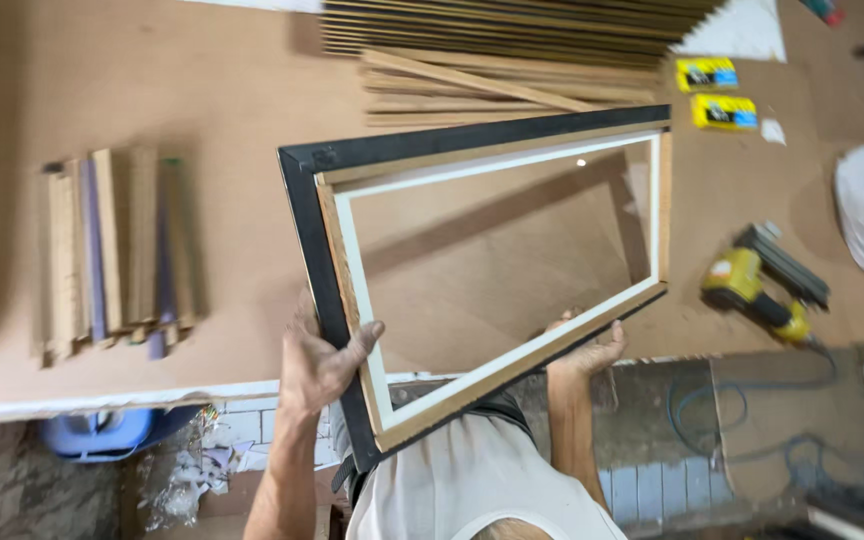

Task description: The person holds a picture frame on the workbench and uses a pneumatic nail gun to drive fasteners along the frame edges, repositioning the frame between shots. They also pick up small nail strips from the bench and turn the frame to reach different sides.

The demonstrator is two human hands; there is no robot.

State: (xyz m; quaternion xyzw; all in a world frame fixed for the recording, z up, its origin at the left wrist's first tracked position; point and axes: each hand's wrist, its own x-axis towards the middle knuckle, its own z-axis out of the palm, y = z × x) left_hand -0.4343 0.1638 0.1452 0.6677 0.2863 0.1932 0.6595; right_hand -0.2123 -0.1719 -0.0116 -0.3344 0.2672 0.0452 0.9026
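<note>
Frame (492,270): rectangular, black outer moulding, raw wood back, white inner liner; my left hand (322,365) and right hand (587,350) clasp its edges.

We see our left hand (317,362) raised in front of us, forearm bare and rising from below, thumb and fingers clamped around an edge. Our right hand (584,348) sits across from it at about the same height, fingers curled upward from beneath, wrist bent back.
</note>
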